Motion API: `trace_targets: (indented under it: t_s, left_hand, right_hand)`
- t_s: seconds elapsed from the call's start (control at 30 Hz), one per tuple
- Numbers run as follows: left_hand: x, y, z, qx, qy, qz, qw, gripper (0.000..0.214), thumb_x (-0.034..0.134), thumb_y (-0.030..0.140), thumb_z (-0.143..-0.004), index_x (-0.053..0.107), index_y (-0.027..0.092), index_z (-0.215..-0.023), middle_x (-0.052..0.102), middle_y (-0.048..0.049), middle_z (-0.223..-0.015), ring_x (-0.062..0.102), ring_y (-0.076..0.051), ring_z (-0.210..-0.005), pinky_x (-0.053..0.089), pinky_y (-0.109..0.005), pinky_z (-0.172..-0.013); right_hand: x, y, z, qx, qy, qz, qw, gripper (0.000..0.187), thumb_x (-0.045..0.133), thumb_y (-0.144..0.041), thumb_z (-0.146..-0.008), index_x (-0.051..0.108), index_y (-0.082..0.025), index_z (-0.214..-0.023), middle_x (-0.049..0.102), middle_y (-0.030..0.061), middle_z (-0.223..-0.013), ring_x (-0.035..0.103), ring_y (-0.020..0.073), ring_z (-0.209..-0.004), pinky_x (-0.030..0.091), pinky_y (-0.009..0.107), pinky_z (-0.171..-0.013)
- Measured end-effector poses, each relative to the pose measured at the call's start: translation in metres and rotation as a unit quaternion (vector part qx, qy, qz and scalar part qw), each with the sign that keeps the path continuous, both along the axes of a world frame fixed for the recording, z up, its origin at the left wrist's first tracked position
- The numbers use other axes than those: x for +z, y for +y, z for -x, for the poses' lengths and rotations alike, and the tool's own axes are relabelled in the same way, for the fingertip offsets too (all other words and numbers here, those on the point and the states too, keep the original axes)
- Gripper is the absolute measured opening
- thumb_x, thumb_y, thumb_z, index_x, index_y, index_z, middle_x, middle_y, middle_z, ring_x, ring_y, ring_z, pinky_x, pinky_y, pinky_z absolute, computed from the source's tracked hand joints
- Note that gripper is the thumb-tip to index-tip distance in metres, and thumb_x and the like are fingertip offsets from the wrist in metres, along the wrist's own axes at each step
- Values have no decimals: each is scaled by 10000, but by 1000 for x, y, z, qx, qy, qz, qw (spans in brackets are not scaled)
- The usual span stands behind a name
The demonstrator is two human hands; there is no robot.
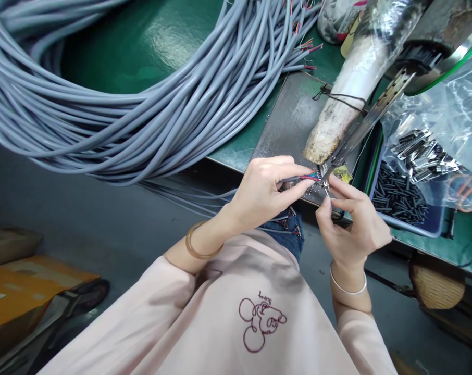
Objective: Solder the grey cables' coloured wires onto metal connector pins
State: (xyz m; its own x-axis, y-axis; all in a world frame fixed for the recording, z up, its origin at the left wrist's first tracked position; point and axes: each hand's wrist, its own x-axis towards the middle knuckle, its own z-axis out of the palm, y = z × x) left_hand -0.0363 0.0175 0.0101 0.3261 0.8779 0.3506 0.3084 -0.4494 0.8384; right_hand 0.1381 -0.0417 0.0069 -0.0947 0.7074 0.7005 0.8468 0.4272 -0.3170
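My left hand (269, 185) pinches the end of a grey cable (288, 179), whose thin red and blue wires (309, 177) fan out past the fingertips. The wires meet a small metal connector (322, 170). At its near end my right hand (347, 213) is closed, with thumb and forefinger gripping the connector; part of it is hidden by the fingers. Above the join, a mounted soldering iron (349, 143) points down, its tip at or very close to the wires. Right beside it is a white-wrapped tube (345, 94) with a scorched mouth.
A large bundle of grey cables (173, 120) covers the left of the green table (236, 151). A metal plate (283, 120) lies under the work. On the right, a blue tray (435, 224) holds short black tubes (400, 195), beside a plastic bag of connectors (427, 151). Wired connectors (294, 229) hang over my lap.
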Motion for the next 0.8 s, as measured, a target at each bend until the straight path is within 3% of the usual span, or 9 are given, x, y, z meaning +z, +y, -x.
trace_targets:
  t_s: [0.8]
  left_hand:
    - [-15, -14, -1, -16, 21, -31, 999, 174, 645, 187, -941, 763, 146, -1062, 731, -30, -803, 618, -108, -678, 471, -233, -642]
  right_hand:
    - [-21, -11, -7, 10, 4, 3, 1000, 226, 743, -73, -790, 622, -229, -901, 786, 42, -1108, 782, 172, -872, 641, 262, -776]
